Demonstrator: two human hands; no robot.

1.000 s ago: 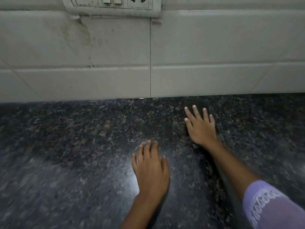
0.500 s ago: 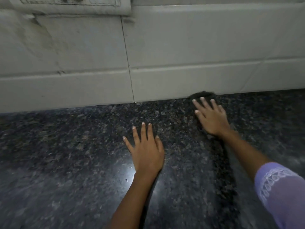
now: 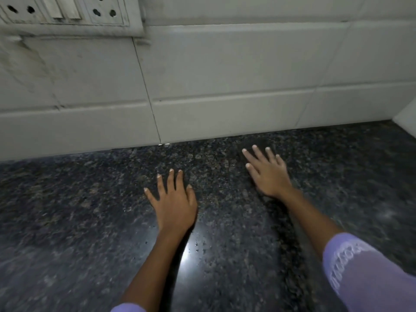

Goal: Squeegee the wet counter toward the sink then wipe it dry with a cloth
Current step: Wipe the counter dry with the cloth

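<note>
The dark speckled granite counter (image 3: 90,210) fills the lower half of the view and shines wet near the middle. My left hand (image 3: 174,203) lies flat on it with fingers spread and holds nothing. My right hand (image 3: 267,174) presses flat, fingers apart, on a dark cloth (image 3: 262,141) near the base of the wall. The cloth blends with the stone, and only a dark edge shows past my fingertips. A darker streak runs back along my right forearm. No squeegee or sink is in view.
A white tiled wall (image 3: 225,86) rises along the back of the counter. A socket and switch plate (image 3: 67,12) is mounted at the top left. At the far right a second white wall (image 3: 407,122) forms a corner.
My right hand pushed the cloth up to the foot of the wall, then drew back a little. My left hand stayed flat, its fingers spreading wider.
</note>
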